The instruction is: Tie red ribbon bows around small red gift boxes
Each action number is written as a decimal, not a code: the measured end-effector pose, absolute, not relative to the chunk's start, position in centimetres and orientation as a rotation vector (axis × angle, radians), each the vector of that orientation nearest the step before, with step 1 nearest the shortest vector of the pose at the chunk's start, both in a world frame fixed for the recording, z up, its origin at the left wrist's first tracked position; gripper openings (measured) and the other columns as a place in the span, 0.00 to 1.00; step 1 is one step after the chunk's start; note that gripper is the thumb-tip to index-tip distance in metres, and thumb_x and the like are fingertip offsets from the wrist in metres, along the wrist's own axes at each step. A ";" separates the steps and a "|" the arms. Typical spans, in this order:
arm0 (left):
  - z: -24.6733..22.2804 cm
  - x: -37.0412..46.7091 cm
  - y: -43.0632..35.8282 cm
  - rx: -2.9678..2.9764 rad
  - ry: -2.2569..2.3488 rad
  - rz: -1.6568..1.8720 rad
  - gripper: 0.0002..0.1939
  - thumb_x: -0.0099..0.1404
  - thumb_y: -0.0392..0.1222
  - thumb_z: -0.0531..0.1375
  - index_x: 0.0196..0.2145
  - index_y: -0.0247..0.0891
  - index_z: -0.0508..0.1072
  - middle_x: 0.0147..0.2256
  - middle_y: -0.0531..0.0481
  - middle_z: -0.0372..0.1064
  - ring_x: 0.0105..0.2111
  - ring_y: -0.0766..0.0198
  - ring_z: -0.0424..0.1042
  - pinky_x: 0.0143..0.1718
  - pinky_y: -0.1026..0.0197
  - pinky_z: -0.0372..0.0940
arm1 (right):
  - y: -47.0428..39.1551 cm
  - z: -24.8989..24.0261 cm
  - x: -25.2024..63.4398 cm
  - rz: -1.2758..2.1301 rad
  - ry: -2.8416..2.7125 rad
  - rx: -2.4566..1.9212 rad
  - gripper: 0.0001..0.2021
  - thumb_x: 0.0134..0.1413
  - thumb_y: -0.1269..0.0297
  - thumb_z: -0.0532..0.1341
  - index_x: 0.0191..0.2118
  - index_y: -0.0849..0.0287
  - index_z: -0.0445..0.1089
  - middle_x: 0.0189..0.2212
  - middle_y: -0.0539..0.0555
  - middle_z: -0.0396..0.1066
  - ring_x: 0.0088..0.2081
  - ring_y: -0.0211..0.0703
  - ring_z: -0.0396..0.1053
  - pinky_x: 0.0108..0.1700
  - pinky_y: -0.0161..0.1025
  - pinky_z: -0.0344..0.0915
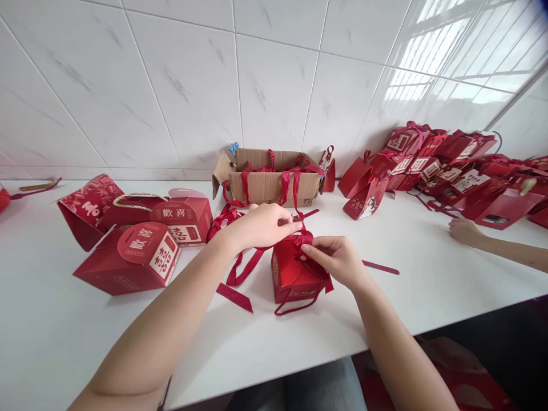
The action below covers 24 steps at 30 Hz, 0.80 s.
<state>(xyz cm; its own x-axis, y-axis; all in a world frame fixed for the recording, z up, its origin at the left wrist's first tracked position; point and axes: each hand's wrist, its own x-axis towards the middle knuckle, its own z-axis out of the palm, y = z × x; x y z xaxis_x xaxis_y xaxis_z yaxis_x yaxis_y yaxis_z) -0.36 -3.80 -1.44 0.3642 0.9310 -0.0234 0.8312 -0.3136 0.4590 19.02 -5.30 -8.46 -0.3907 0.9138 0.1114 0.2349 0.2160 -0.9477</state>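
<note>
A small red gift box (295, 271) with a rope handle stands upright on the white table in front of me. Red ribbon (305, 235) is looped at its top. My left hand (263, 225) is closed above the box's back left, fingers pinching the ribbon. At the top right of the box, my right hand (334, 258) pinches the same ribbon between thumb and index finger. Loose ribbon lengths trail on the table left of the box. My left hand hides part of the ribbon behind it.
A cardboard box (265, 185) with red ribbons hanging over its edge stands by the tiled wall. Larger red gift boxes (132, 257) sit at left. Many finished-looking red boxes (462, 165) are piled at right, where another person's hand (466, 233) rests on the table (342, 319).
</note>
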 end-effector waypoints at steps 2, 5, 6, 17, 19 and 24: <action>-1.0 -0.6 -4.0 2.177 1.403 0.249 0.23 0.62 0.62 0.49 0.28 0.39 0.70 0.25 0.51 0.67 0.26 0.62 0.63 0.27 0.61 0.53 | -5.2 -8.5 19.1 1.192 -1.785 -1.078 0.17 0.53 0.50 0.61 0.29 0.60 0.74 0.29 0.55 0.76 0.31 0.43 0.73 0.30 0.35 0.66; -0.8 -0.5 -4.2 2.182 1.283 0.283 0.16 0.60 0.56 0.55 0.31 0.40 0.72 0.31 0.51 0.71 0.29 0.63 0.67 0.27 0.62 0.56 | -5.1 -8.6 19.0 1.210 -1.775 -1.048 0.16 0.53 0.50 0.61 0.31 0.60 0.72 0.29 0.54 0.76 0.31 0.43 0.73 0.31 0.35 0.66; -0.8 -0.4 -4.2 2.182 1.267 0.299 0.14 0.59 0.53 0.56 0.31 0.41 0.73 0.32 0.52 0.72 0.30 0.63 0.67 0.28 0.63 0.57 | -5.1 -8.7 19.0 1.230 -1.750 -1.022 0.15 0.52 0.51 0.62 0.33 0.59 0.70 0.29 0.54 0.76 0.31 0.43 0.74 0.31 0.35 0.66; -0.6 -0.2 -4.4 2.199 1.274 0.264 0.07 0.57 0.44 0.57 0.32 0.42 0.71 0.35 0.53 0.71 0.32 0.65 0.68 0.29 0.64 0.58 | -5.2 -8.9 18.8 1.205 -1.690 -0.952 0.13 0.52 0.56 0.63 0.38 0.55 0.61 0.24 0.49 0.74 0.32 0.43 0.76 0.29 0.33 0.66; -0.5 -0.2 -4.5 2.203 1.287 0.262 0.06 0.57 0.44 0.57 0.32 0.42 0.71 0.36 0.53 0.71 0.33 0.64 0.68 0.29 0.64 0.58 | -5.2 -8.9 18.8 1.194 -1.697 -0.963 0.13 0.52 0.55 0.63 0.37 0.56 0.63 0.24 0.49 0.74 0.32 0.43 0.76 0.31 0.35 0.67; -0.8 -0.1 -4.5 2.179 1.253 0.263 0.08 0.56 0.45 0.58 0.33 0.40 0.68 0.36 0.51 0.71 0.33 0.63 0.69 0.28 0.63 0.59 | -5.2 -8.9 18.8 1.205 -1.694 -0.963 0.13 0.50 0.53 0.64 0.34 0.59 0.69 0.29 0.53 0.75 0.32 0.42 0.75 0.35 0.37 0.70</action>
<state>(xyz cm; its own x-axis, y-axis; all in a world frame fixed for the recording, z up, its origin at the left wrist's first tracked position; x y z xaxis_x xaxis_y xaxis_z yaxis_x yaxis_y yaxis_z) -0.09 -4.49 -0.83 0.5335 0.8368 -0.1229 0.7172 -0.3705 0.5902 18.77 -5.19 -8.92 -0.3667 0.9110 0.1888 0.1201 0.2476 -0.9614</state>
